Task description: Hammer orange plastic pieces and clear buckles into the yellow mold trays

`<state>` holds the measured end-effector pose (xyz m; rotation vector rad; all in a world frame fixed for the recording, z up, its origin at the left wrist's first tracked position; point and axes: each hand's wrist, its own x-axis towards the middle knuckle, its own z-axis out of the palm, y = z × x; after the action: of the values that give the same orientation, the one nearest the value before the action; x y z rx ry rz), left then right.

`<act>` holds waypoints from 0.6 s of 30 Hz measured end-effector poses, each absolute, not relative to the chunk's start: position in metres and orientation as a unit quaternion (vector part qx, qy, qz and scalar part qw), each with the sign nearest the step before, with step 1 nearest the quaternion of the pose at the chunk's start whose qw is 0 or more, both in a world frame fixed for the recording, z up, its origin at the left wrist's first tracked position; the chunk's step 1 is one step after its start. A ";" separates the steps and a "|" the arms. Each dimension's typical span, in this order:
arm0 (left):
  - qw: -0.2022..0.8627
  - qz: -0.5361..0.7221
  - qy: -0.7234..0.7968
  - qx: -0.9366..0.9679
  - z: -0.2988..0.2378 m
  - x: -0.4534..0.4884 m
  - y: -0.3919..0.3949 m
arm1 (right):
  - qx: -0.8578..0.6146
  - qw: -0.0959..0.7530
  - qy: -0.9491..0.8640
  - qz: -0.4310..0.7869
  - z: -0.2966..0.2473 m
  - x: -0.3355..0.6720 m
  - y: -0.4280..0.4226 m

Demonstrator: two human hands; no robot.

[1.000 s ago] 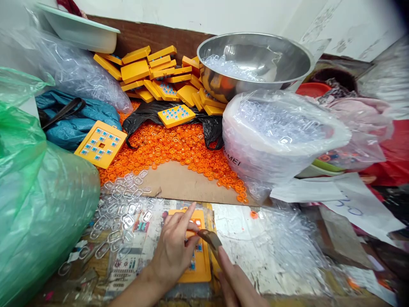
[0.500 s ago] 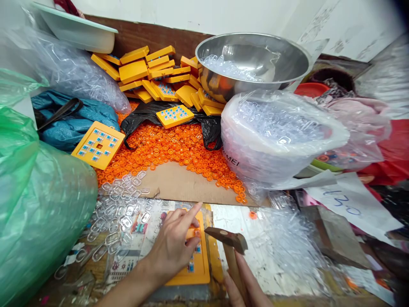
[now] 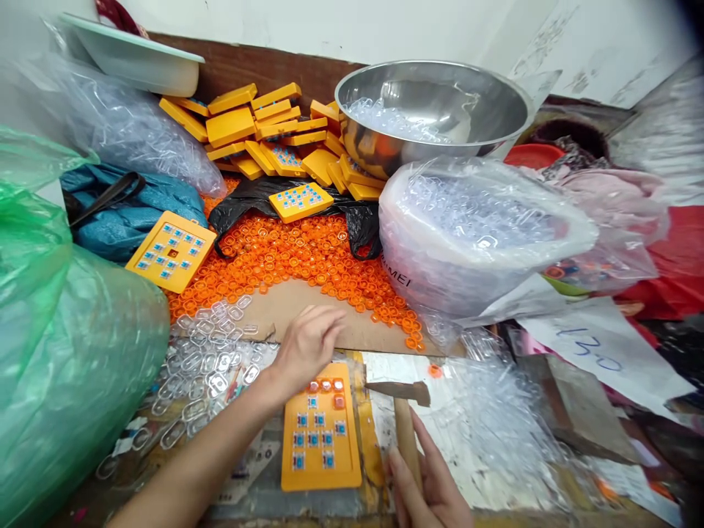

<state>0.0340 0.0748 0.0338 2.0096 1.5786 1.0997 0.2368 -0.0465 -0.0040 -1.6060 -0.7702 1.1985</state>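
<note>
On the worktable (image 3: 372,462), a yellow panel (image 3: 327,427) lies left of the right grip (image 3: 434,484) clasping a hammer (image 3: 405,429).

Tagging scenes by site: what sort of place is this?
Probably a small assembly workshop: hammer in the right hand, heap of orange pieces, pile of yellow panels.

We saw a bulging green plastic bag (image 3: 93,352) on the left and, just beyond it, a blue bag (image 3: 159,213) with a black strap (image 3: 113,193). Behind these we had a pale basin (image 3: 168,70) with red cloth (image 3: 118,17) at its rim. A steel bowl (image 3: 467,110) stood near the white wall (image 3: 264,22), and on our right lay a paper sheet (image 3: 597,323) with handwritten blue figures (image 3: 586,350).
</note>
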 end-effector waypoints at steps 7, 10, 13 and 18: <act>0.218 0.277 0.532 0.770 0.013 0.067 0.146 | -0.640 0.465 -0.260 0.553 0.009 0.237 -0.038; 0.236 0.234 0.548 0.767 0.012 0.065 0.147 | -0.642 0.470 -0.259 0.547 0.011 0.236 -0.038; 0.252 0.211 0.563 0.758 0.011 0.058 0.142 | -0.641 0.467 -0.249 0.557 0.012 0.235 -0.037; 0.252 0.225 0.580 0.741 0.017 0.055 0.132 | -0.636 0.457 -0.238 0.574 0.014 0.237 -0.036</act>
<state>0.0551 0.1325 0.0168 2.0169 1.5774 0.6109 0.2373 -0.0362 0.0141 -1.5684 -0.5869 1.4135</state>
